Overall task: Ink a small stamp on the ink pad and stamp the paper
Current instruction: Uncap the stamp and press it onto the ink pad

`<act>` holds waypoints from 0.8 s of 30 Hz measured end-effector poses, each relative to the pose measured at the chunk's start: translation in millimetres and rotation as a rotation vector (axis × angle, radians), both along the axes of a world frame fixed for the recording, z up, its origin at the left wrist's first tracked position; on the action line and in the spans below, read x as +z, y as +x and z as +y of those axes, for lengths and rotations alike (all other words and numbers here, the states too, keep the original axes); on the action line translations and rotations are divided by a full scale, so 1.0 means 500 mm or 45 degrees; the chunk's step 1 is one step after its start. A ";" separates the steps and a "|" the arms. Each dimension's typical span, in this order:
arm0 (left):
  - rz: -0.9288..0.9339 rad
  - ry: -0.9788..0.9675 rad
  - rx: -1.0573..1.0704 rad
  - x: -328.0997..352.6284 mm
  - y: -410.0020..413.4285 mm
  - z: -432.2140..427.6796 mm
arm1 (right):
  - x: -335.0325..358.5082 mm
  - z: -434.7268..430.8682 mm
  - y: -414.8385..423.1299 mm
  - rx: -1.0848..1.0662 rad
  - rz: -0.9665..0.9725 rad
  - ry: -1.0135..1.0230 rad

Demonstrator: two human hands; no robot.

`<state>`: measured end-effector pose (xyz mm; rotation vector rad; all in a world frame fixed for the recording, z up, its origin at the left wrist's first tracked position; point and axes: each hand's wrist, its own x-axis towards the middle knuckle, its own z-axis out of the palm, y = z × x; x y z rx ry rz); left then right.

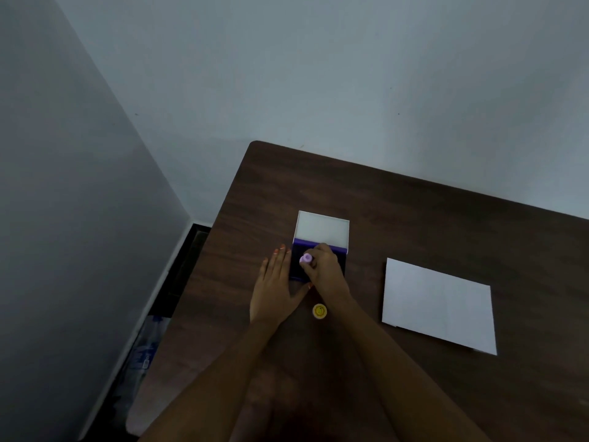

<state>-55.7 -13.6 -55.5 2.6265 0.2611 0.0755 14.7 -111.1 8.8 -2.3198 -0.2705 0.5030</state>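
Note:
A dark purple ink pad (296, 266) lies open on the brown table, its white lid (322, 229) standing up behind it. My right hand (325, 269) is shut on a small purple stamp (306, 258) and holds it down on the pad. Flat on the table, my left hand (275, 287) rests against the pad's left side with its fingers together and its thumb along the pad's front edge. A white sheet of paper (438, 306) lies to the right, apart from both hands.
A small yellow round stamp (319, 311) stands on the table (382, 202) just below my right wrist. The table's left edge runs close to my left hand, with a wall corner and floor beyond. A plastic bottle (146, 352) lies on the floor.

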 end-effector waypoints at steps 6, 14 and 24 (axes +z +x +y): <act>-0.036 -0.024 0.006 0.002 0.000 -0.001 | 0.012 -0.025 0.014 -0.223 0.052 0.209; -0.075 -0.070 0.055 0.002 -0.001 -0.002 | 0.047 -0.113 0.016 -0.980 1.263 1.490; -0.104 -0.118 0.093 0.016 0.008 -0.026 | 0.058 -0.213 0.002 -0.929 1.397 1.909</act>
